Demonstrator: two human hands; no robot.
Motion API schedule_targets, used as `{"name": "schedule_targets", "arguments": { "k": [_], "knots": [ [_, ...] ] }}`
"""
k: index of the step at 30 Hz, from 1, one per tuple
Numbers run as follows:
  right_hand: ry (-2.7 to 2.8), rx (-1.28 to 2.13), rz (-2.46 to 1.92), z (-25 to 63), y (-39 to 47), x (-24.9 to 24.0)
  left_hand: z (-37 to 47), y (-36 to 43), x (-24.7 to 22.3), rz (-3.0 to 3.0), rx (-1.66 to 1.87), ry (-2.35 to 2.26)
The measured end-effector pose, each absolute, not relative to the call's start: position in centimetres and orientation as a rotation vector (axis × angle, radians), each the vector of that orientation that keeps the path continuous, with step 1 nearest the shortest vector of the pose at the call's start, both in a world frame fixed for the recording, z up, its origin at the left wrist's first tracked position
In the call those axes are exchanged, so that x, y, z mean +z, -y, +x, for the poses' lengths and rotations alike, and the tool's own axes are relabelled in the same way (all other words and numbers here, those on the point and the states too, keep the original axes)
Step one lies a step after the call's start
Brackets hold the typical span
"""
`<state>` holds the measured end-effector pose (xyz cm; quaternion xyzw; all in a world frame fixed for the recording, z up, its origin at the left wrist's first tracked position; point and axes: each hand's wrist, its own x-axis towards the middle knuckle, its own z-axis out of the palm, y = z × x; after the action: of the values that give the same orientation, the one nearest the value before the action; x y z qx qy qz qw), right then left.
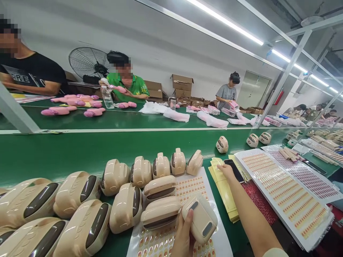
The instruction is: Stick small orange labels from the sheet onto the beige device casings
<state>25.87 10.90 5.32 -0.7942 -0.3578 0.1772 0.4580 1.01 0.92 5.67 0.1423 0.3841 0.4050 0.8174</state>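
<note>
My left hand point(184, 228) grips a beige plastic device point(200, 219) with rounded corners and two grey inset strips, held above a white sheet of small oval stickers point(155, 242). To the right, my right hand point(227, 172) reaches to a stack of yellow sheets point(223, 196), its fingers pinched at the top edge. Beside those fingers lies a black phone point(234, 170). Rows of glossy beige housings point(125, 208) with dark brown oval panels stand left of my left hand, some resting on the sticker sheet.
A green conveyor belt point(80, 146) crosses in front, carrying a few beige housings point(222, 144). On the right lie large sticker sheets point(281, 189) in plastic. Beyond the belt, co-workers point(125, 82) handle pink items point(60, 110). White frame posts point(284, 78) rise over the line.
</note>
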Motion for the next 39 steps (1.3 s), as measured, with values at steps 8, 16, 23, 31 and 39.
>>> {"name": "schedule_targets", "arguments": {
  "k": [8, 16, 23, 31, 39],
  "knots": [
    [0.939, 0.49, -1.924, 23.8, -9.1, 6.6, 1.7, -1.2, 6.1, 0.295, 0.882, -0.844],
    [0.897, 0.374, -2.229, 25.6, -11.2, 6.5, 1.7, -0.8, 4.9, 0.279, 0.843, -0.888],
    [0.961, 0.328, -2.279, 25.3, -11.6, 5.6, 1.4, -0.9, 5.1, 0.292, 0.842, -0.885],
    [0.947, 0.374, -2.23, 25.4, -11.8, 4.8, 1.4, -1.0, 5.2, 0.253, 0.863, -0.881],
    [0.954, 0.526, -2.165, 25.4, -11.1, 5.6, 1.7, -1.2, 5.5, 0.276, 0.885, -0.875]
  ]
}}
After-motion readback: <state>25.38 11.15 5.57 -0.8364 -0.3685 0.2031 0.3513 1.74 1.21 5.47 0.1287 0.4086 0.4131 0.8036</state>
